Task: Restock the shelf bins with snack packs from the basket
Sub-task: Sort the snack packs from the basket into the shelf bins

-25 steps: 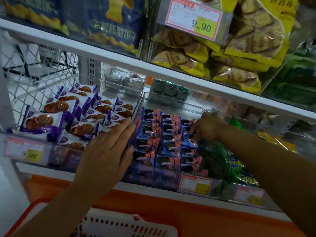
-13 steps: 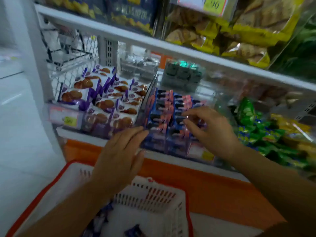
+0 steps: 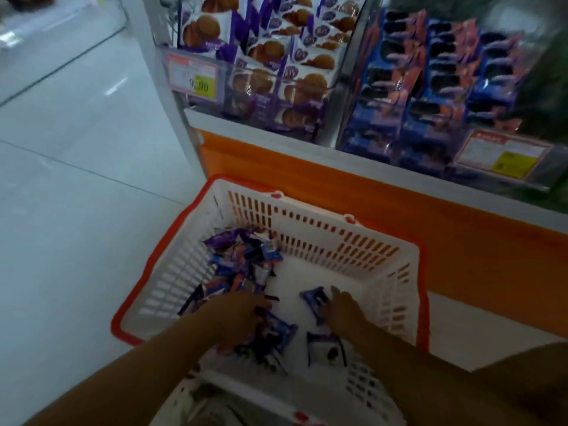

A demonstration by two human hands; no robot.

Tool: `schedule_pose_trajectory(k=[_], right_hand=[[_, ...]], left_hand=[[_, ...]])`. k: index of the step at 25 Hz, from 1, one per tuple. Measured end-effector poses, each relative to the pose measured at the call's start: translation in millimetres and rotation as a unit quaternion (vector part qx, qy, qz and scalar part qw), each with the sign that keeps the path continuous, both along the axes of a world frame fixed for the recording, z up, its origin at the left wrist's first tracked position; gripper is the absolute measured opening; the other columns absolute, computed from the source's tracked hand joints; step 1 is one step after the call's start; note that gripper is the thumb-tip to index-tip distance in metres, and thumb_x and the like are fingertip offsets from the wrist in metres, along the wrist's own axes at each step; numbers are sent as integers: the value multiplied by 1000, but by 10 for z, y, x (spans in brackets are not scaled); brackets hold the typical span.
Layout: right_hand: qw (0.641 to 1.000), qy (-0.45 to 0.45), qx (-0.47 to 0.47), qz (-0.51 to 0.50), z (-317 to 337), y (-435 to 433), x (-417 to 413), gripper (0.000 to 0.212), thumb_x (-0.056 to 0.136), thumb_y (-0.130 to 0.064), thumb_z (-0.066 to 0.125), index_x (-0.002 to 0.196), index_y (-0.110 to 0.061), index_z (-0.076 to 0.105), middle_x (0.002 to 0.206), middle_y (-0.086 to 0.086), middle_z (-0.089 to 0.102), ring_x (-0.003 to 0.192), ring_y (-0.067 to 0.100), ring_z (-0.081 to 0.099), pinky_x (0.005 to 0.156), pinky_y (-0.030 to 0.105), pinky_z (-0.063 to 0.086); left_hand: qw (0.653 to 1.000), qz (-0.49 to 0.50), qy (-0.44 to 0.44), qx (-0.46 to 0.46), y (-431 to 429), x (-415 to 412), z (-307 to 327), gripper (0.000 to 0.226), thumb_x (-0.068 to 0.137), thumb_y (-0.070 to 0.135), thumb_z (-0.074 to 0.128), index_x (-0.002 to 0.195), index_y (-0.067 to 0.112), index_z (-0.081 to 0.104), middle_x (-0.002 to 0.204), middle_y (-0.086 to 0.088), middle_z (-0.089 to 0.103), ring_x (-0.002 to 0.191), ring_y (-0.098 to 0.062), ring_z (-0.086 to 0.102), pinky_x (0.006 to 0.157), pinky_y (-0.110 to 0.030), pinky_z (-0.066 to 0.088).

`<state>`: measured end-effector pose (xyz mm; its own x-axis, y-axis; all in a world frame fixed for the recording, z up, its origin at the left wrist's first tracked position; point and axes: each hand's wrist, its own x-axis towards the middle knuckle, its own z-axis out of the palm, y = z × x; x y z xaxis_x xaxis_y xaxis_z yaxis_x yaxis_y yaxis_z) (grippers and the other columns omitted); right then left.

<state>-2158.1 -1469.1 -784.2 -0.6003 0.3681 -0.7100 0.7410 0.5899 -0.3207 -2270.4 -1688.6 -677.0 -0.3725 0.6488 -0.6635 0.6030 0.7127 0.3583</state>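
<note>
A white basket (image 3: 322, 241) with a red rim sits on the floor below the shelf. A heap of blue and purple snack packs (image 3: 239, 259) lies in its left part. My left hand (image 3: 236, 318) is down in the basket, fingers curled over some dark blue packs (image 3: 276, 333). My right hand (image 3: 345, 310) reaches in beside it, fingers laid on a single blue pack (image 3: 312, 298). Another dark pack (image 3: 325, 348) lies under my right wrist. Above, one clear bin holds purple biscuit packs (image 3: 276, 72) and the bin to its right holds blue packs (image 3: 430, 87).
The shelf's orange base (image 3: 399, 216) runs right behind the basket. Price tags (image 3: 196, 78) hang on the bin fronts. Pale tiled floor (image 3: 76, 210) spreads to the left. A second white basket edge (image 3: 233, 401) shows at the bottom.
Both hands have left the blue-pack bin and dropped into the basket. My view has tilted down from the shelf to the basket.
</note>
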Motion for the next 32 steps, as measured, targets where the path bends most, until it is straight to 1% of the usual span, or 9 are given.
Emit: schedule_pose_trajectory(k=[2, 6, 10, 13, 17, 20, 26, 29, 32], right_hand=[[998, -20, 44, -48, -115, -37, -108, 72, 98, -46, 44, 153, -10, 14, 152, 17, 26, 137, 35, 33, 112, 42, 32], [987, -38, 148, 54, -213, -207, -122, 46, 94, -43, 51, 127, -11, 52, 134, 13, 47, 124, 29, 45, 103, 38, 40], [996, 76, 48, -12, -158, -332, -71, 15, 91, -14, 57, 101, -12, 46, 102, 11, 59, 95, 25, 56, 75, 33, 45], [994, 98, -12, -51, -23, -226, -40, 32, 91, -12, 60, 118, -7, 45, 101, 8, 55, 100, 25, 56, 72, 26, 44], [999, -26, -19, -9, 38, -148, 79, 77, 88, -42, 65, 147, -10, 27, 144, 15, 36, 132, 29, 39, 105, 31, 36], [999, -11, -28, 15, -104, -365, 93, 73, 88, -46, 63, 145, -13, 32, 142, 14, 40, 130, 29, 41, 105, 33, 38], [997, -34, 52, 56, -294, -588, -2, 35, 90, -34, 59, 117, -13, 52, 124, 7, 57, 112, 25, 53, 90, 31, 43], [1000, 7, -18, -7, -162, -491, -43, 22, 84, -24, 70, 95, -9, 59, 100, 8, 64, 89, 20, 60, 71, 25, 46], [970, 137, -146, -140, 285, -376, -131, 28, 79, -6, 74, 73, -11, 47, 75, 3, 52, 65, 11, 49, 56, 24, 38]], left_hand=[[1000, 23, -2, 3, -61, -22, -94, 41, 100, 27, 47, 142, 25, 45, 145, -3, 47, 123, -22, 52, 100, -34, 44], [999, 41, -7, -24, -94, 29, -204, 45, 101, 29, 46, 145, 23, 41, 150, -3, 40, 132, -23, 43, 106, -33, 38], [996, 81, -28, 23, 9, 73, -242, 46, 101, 30, 48, 145, 23, 40, 148, -3, 42, 130, -21, 45, 103, -28, 37], [987, 138, -46, 69, 136, 110, -274, 44, 101, 31, 48, 144, 25, 41, 146, -3, 45, 123, -17, 50, 94, -19, 38], [980, 166, -69, 85, 289, 120, -237, 47, 102, 28, 47, 147, 20, 36, 153, -5, 35, 133, -20, 44, 99, -21, 36], [983, 163, -35, 76, 233, 77, -220, 47, 102, 29, 48, 146, 19, 38, 152, -6, 37, 135, -22, 41, 106, -27, 34], [991, 131, -22, 36, -9, -41, -335, 39, 101, 25, 48, 140, 19, 47, 141, -6, 47, 124, -24, 49, 98, -29, 38], [990, 135, -23, 41, 1, -42, -348, 35, 101, 25, 48, 135, 17, 51, 136, -6, 52, 120, -24, 52, 92, -27, 40], [979, 182, -46, 75, 143, -32, -285, 39, 101, 34, 49, 136, 17, 51, 140, -3, 51, 123, -22, 52, 101, -30, 42]])
